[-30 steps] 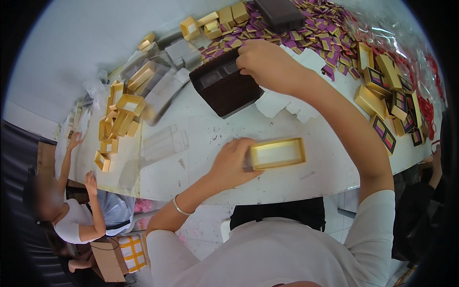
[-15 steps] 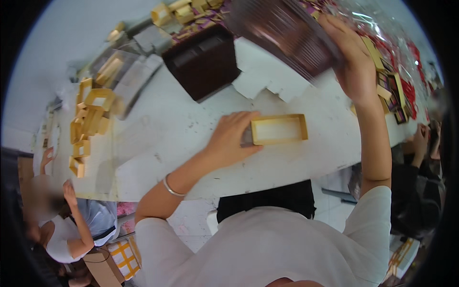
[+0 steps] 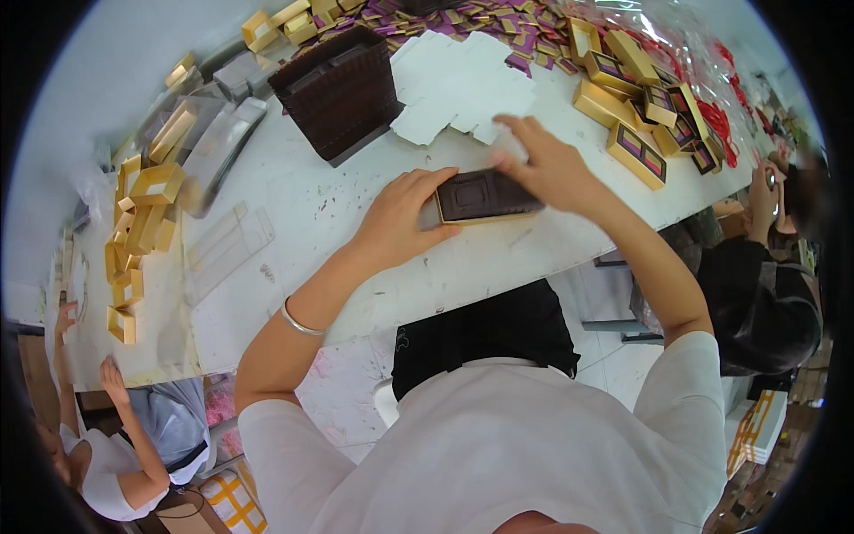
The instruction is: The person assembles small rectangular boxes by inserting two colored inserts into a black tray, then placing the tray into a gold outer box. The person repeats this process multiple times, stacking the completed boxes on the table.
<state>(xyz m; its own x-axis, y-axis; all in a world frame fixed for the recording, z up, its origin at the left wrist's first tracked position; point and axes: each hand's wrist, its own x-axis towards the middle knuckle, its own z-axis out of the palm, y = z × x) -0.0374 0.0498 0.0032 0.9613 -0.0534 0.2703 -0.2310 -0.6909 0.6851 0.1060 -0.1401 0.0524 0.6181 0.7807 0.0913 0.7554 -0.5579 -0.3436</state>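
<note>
A narrow gold cardboard box (image 3: 498, 220) lies on the table in front of me. Inside it sits a dark brown plastic tray insert (image 3: 489, 194) with a raised square pattern. My left hand (image 3: 400, 212) grips the box's left end, thumb in front and fingers behind. Over the right end of the insert is my right hand (image 3: 551, 169), its thumb and forefinger spread apart; it covers that end, and I cannot tell how firmly it touches. Behind my hands stands a stack of dark brown trays (image 3: 334, 98), beside white card pieces (image 3: 458, 80).
Empty gold box sleeves (image 3: 147, 222) pile up at the left near clear plastic covers (image 3: 213, 147). Filled gold boxes (image 3: 636, 156) lie at the right. Small purple and gold packets (image 3: 507, 31) heap along the back. Other people sit at both sides.
My right hand has come down from the back with a brown tray, which now sits in the gold box. My left hand still holds the box. The view has shifted.
</note>
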